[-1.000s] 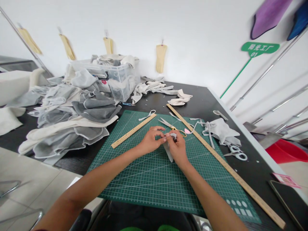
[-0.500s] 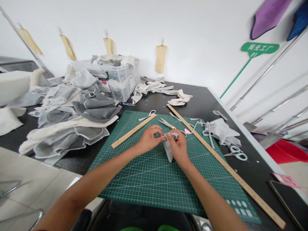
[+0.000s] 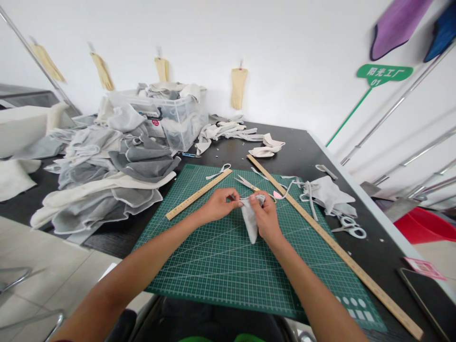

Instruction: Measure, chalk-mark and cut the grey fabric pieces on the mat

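Note:
A small piece of light grey cloth point(image 3: 250, 223) hangs between my two hands, its pointed end downward over the green cutting mat point(image 3: 199, 266). My left hand point(image 3: 223, 203) pinches the top left corner of the cloth between thumb and fingers. Closed around the right part of its upper edge is my right hand point(image 3: 265, 213), the thumb in front and bunched fabric under the fingers. Just beyond my hands lie scissors with yellow handles point(image 3: 246, 182), partly hidden by the right hand. A pink oval piece point(image 3: 277, 195) rests beside them.
A short wooden ruler point(image 3: 199, 194) lies left, a long one point(image 3: 331, 242) right. Grey cloth scraps point(image 3: 331, 194) and white-handled scissors point(image 3: 351, 228) sit at the right. Piled fabric point(image 3: 117, 166) and a clear plastic box point(image 3: 180, 126) stand left. A phone point(image 3: 427, 301) lies lower right.
My left hand has shifted slightly, drawing the cloth's upper edge straighter. The cloth now shows more of its surface and hangs a little lower.

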A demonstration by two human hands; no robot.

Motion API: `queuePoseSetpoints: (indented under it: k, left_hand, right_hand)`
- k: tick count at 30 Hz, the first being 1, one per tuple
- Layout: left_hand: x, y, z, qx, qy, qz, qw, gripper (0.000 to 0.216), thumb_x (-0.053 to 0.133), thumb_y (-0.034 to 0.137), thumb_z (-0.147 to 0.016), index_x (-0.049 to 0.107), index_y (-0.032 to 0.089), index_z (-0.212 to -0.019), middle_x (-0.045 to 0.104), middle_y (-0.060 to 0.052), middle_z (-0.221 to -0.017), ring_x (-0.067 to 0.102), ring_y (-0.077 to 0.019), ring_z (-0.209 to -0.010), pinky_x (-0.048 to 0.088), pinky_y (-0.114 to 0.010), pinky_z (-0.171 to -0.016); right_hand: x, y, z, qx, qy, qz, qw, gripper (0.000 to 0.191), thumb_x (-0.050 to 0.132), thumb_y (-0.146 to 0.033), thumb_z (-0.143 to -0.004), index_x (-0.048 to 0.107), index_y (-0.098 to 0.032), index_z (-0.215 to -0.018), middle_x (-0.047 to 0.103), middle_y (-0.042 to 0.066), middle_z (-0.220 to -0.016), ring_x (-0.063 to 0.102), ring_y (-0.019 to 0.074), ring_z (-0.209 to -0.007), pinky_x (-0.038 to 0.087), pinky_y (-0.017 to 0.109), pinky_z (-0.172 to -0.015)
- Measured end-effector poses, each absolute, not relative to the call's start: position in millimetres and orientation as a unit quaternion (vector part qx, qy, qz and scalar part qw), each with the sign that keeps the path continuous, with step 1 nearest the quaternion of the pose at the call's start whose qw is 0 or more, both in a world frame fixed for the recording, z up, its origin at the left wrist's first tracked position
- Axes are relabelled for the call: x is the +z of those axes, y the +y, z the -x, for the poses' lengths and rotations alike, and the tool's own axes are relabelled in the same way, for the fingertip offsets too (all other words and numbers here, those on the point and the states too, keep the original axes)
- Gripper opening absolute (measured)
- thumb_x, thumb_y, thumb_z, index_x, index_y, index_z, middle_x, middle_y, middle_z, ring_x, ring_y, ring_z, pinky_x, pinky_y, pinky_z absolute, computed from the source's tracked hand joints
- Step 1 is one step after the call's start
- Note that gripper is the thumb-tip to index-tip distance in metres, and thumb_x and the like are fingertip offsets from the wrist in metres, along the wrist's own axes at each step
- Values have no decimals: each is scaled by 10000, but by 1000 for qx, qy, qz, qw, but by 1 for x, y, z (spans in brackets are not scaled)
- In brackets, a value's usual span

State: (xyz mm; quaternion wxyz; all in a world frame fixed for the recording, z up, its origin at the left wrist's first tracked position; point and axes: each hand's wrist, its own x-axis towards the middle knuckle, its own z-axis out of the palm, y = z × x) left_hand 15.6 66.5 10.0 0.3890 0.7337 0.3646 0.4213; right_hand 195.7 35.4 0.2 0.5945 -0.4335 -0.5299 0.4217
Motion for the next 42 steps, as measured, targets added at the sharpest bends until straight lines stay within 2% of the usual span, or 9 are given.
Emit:
queuePoseSetpoints:
  k: [3, 5, 16, 20, 23, 26, 32, 37, 42]
  left_hand:
    - [6, 68, -19, 462, 291, -689, 476, 230, 752, 303, -804, 587, 149, -760, 700, -70, -974, 648, -185, -946, 494, -318, -858]
    - [3, 69, -21, 473, 269, -660, 519, 260, 771, 321, -790, 580, 146, -776, 694, -70, -945, 648, -171, -880, 506, -310, -811]
    - [4, 69, -26, 531, 261, -585, 556, 383, 841, 344, -721, 576, 159, -927, 652, -10, -819, 603, -111, -713, 470, -236, -683]
    - [8, 62, -32, 546, 274, -544, 575, 421, 798, 397, -781, 560, 179, -1051, 614, 28, -726, 555, -101, -632, 456, -227, -633]
    - [9, 54, -38, 558, 279, -477, 619, 456, 724, 482, -840, 568, 192, -1156, 618, 11, -801, 589, -123, -711, 494, -255, -686]
    - [9, 48, -41, 515, 262, -449, 681, 473, 666, 587, -849, 626, 159, -1047, 621, -22, -853, 600, -145, -762, 506, -280, -702]
    - [7, 39, -49, 491, 301, -515, 635, 428, 868, 438, -674, 591, 122, -757, 566, 25, -699, 506, -88, -647, 404, -217, -621]
    - [7, 40, -51, 548, 284, -467, 633, 415, 869, 405, -673, 626, 148, -891, 618, 15, -757, 559, -109, -682, 469, -243, -642]
    - [7, 42, -49, 542, 266, -448, 659, 399, 900, 354, -641, 629, 141, -841, 617, 14, -748, 577, -104, -667, 486, -245, -639]
  right_hand:
    - [0, 36, -195, 452, -501, 436, 595, 276, 708, -486, -851, 586, -240, -876, 537, -46, -716, 445, 134, -613, 352, 252, -550]
    - [0, 36, -194, 466, -490, 436, 594, 283, 724, -483, -838, 583, -240, -873, 546, -45, -719, 446, 134, -614, 353, 251, -547]
    - [6, 35, -195, 499, -482, 372, 617, 226, 722, -431, -863, 588, -250, -861, 548, -43, -745, 463, 133, -647, 381, 246, -599]
    - [7, 34, -195, 492, -485, 364, 624, 196, 723, -401, -869, 594, -253, -871, 559, -39, -761, 488, 136, -665, 398, 248, -615]
    - [5, 33, -195, 484, -484, 369, 629, 195, 727, -402, -863, 597, -257, -878, 559, -38, -748, 498, 141, -651, 400, 251, -591]
    - [3, 34, -195, 469, -478, 378, 639, 196, 722, -411, -865, 600, -260, -895, 579, -33, -765, 497, 140, -640, 399, 251, -577]
    - [5, 32, -194, 458, -487, 370, 645, 202, 731, -412, -857, 604, -255, -868, 597, -27, -808, 524, 144, -696, 425, 258, -623]
    - [7, 31, -193, 476, -469, 380, 639, 232, 714, -455, -863, 581, -267, -891, 569, -37, -770, 502, 140, -639, 398, 252, -561]
    - [5, 32, -191, 479, -458, 398, 635, 264, 718, -489, -847, 567, -276, -881, 564, -49, -744, 489, 137, -600, 390, 246, -526]
